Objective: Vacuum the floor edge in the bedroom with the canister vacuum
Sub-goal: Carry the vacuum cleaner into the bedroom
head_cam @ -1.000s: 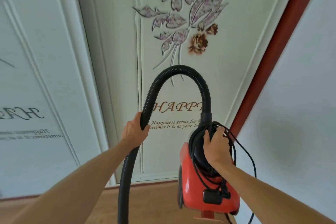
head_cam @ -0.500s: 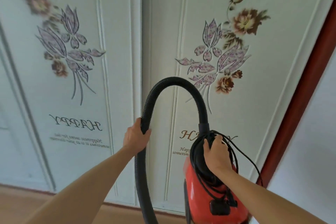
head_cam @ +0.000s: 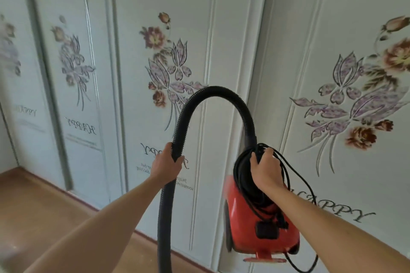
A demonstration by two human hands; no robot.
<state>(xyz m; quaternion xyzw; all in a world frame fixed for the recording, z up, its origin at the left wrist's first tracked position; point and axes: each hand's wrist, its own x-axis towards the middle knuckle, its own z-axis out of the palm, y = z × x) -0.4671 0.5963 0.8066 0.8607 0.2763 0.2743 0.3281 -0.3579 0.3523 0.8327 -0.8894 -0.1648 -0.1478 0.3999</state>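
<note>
**Desk:** Where is the canister vacuum [head_cam: 259, 224], and how is it held?

**Photographer:** Carried clear of the wooden floor [head_cam: 33, 201], right of centre, near the flowered wardrobe doors [head_cam: 233, 29]. The right hand [head_cam: 266, 170] curls round its top, over the wound power cord [head_cam: 241, 175]. The left hand [head_cam: 165, 166] grips the ribbed hose [head_cam: 213, 93].

**Desk:** Handling?

**Photographer:** Probably a hard, weighty shell; the hose bends freely. The body's long axis hangs near vertical, hose end up.
</note>
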